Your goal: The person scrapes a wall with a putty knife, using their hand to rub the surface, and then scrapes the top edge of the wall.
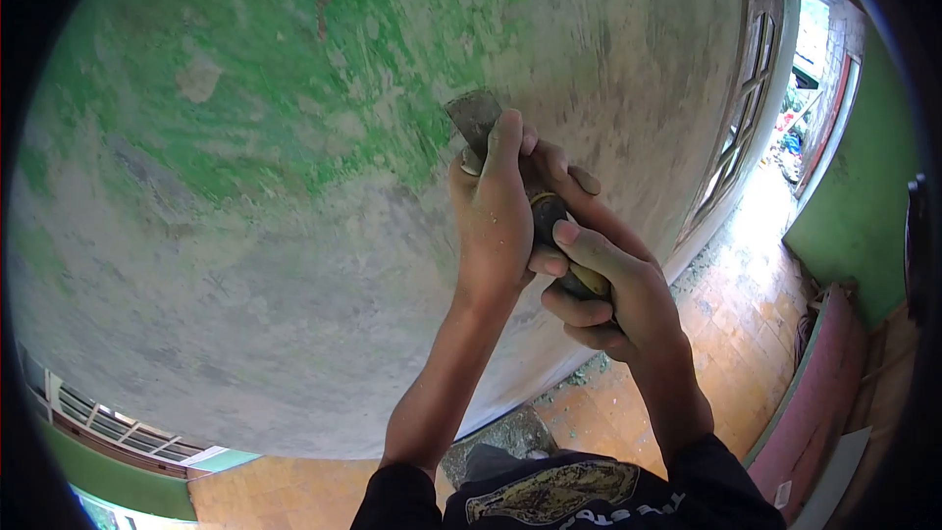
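A paint scraper with a flat grey blade is held up against the wall, its blade edge at the border of green paint and bare grey plaster. My left hand is closed around the scraper near the base of the blade, thumb lying along the metal. Lower down, my right hand wraps the dark and yellow handle. Part of the handle is hidden by my fingers. Dust coats the fingers of both hands. Green paint covers much of the upper left wall, with patchy, scratched plaster below and to the right.
A wooden-framed window or door is at the wall's right end, with a bright doorway beyond. Orange floor tiles hold scattered paint flakes along the wall. A stone-like block sits below me. A pinkish panel leans at right.
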`<state>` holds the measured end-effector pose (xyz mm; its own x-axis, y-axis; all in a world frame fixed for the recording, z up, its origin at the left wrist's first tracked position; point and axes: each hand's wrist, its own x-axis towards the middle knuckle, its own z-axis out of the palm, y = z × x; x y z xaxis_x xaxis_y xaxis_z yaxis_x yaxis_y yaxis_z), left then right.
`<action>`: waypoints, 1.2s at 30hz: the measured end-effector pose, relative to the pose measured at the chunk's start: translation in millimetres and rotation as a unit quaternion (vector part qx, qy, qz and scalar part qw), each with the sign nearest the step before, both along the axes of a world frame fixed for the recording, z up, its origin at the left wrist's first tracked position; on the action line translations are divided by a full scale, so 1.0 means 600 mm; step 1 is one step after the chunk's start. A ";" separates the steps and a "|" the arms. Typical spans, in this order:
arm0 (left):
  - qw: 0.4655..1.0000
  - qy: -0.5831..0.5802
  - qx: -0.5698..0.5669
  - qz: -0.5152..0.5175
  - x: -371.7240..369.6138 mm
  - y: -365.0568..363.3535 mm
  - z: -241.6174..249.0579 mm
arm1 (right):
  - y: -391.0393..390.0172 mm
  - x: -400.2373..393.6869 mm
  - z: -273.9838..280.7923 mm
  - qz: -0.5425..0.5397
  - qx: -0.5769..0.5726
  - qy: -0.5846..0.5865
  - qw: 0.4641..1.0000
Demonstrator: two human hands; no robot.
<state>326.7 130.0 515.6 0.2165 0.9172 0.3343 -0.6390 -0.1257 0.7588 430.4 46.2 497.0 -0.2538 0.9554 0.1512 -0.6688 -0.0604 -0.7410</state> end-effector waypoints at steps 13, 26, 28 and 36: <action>1.000 -0.002 0.007 0.016 0.006 0.000 -0.008 | 0.006 0.007 -0.012 0.006 0.023 -0.023 0.999; 1.000 0.010 0.005 0.016 0.011 0.001 0.006 | 0.010 0.010 -0.008 -0.008 0.046 -0.029 0.998; 1.000 0.009 -0.003 0.016 0.011 0.005 0.006 | 0.014 0.014 -0.004 -0.001 0.037 -0.027 0.999; 0.951 0.286 0.107 0.056 -0.019 -0.047 -0.061 | -0.018 0.081 -0.090 -0.020 0.134 -0.168 0.976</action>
<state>315.6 101.9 478.8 0.3237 0.8700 0.3719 -0.1025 -0.3585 0.9279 478.9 35.3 443.1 -0.2958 0.9028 0.3122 -0.3829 0.1873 -0.9046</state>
